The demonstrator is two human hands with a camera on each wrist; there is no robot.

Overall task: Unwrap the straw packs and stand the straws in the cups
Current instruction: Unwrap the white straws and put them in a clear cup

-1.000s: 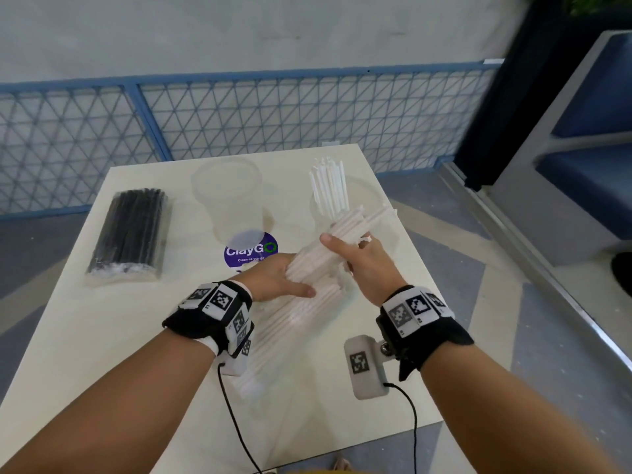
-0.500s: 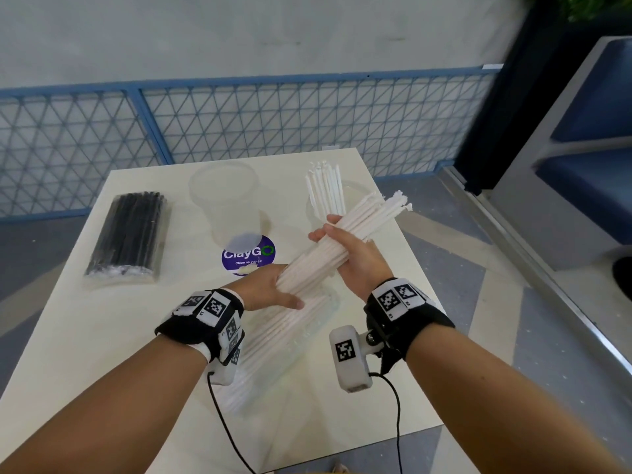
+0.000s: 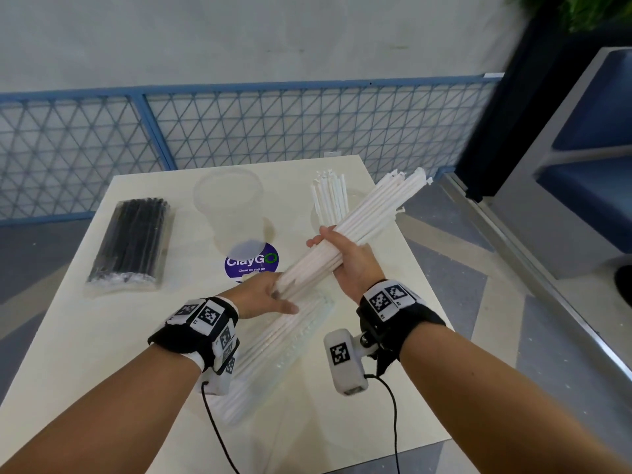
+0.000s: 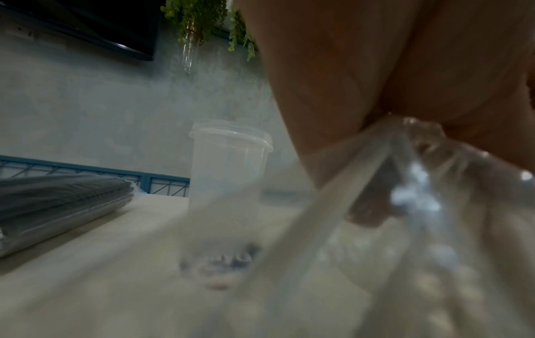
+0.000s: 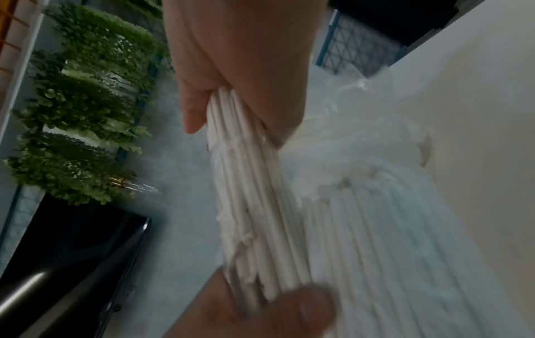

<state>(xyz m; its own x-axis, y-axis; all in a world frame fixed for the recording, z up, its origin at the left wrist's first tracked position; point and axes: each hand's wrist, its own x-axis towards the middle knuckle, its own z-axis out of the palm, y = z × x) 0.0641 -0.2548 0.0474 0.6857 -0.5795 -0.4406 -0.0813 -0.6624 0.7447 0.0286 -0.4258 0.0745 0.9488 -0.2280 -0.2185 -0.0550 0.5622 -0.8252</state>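
Note:
My right hand [image 3: 345,258] grips a bundle of white straws [image 3: 376,206] and holds it slanted above the table, far ends pointing up and right. In the right wrist view its fingers [image 5: 246,103] curl round the bundle [image 5: 260,205]. My left hand [image 3: 270,297] holds the clear wrapper [image 3: 287,350] of the white straw pack down on the table; the left wrist view shows it pinching the plastic [image 4: 420,173]. The bundle's near ends lie at the left hand. A clear cup [image 3: 229,203] stands empty. A second cup [image 3: 345,213] at the far right holds several white straws [image 3: 330,196].
A sealed pack of black straws [image 3: 131,244] lies at the table's left side. A purple round sticker [image 3: 251,263] is on the cream table [image 3: 102,336]. A blue mesh fence runs behind the table. The table's right edge [image 3: 424,268] is close to my right wrist.
My right hand has drawn the white bundle up and away to the right, out of the wrapper. The left hand stayed on the wrapper, which now lies flatter.

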